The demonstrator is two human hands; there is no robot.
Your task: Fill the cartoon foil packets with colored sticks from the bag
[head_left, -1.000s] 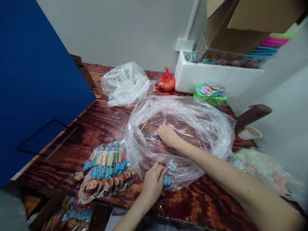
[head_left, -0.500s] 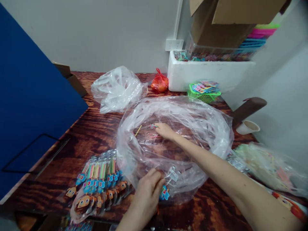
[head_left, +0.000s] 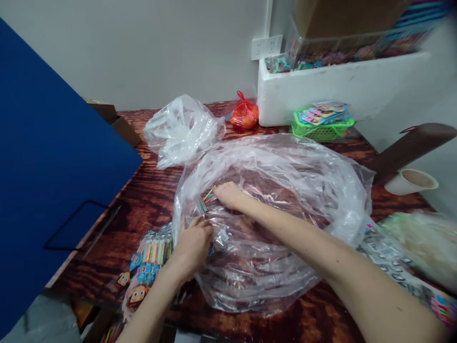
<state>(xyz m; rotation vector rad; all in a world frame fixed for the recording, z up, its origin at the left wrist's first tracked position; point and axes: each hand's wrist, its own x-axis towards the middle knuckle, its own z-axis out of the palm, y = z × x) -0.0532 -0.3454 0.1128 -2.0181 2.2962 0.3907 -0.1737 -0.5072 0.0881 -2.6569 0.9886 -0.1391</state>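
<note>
My right hand [head_left: 229, 195] reaches into the middle of a large clear plastic bag [head_left: 342, 209] with its edge bunched into a ring. Its fingers are closed at a few thin coloured sticks [head_left: 204, 205], yellow, red and green, on the bag's floor. Over the near left rim, my left hand [head_left: 194, 240] is curled on a small clear packet [head_left: 223, 236] with a printed silvery top and a bit of blue label. The back of the hand hides most of the packet. Left of it lies a pile of packets [head_left: 153, 252] with coloured sticks, blue labels and orange cartoon faces.
Behind stand a crumpled clear bag [head_left: 185, 131], a red bag of orange fruit [head_left: 244, 116], a green basket [head_left: 321, 131] with cards, and a white foam box [head_left: 335, 93]. At right are a paper cup [head_left: 410, 182] and a filled plastic bag [head_left: 424, 243]. A blue panel [head_left: 64, 157] borders the left.
My left hand has moved forward and left with the packet, onto the bag's rim. My right hand has shifted left to the coloured sticks. The view has turned slightly.
</note>
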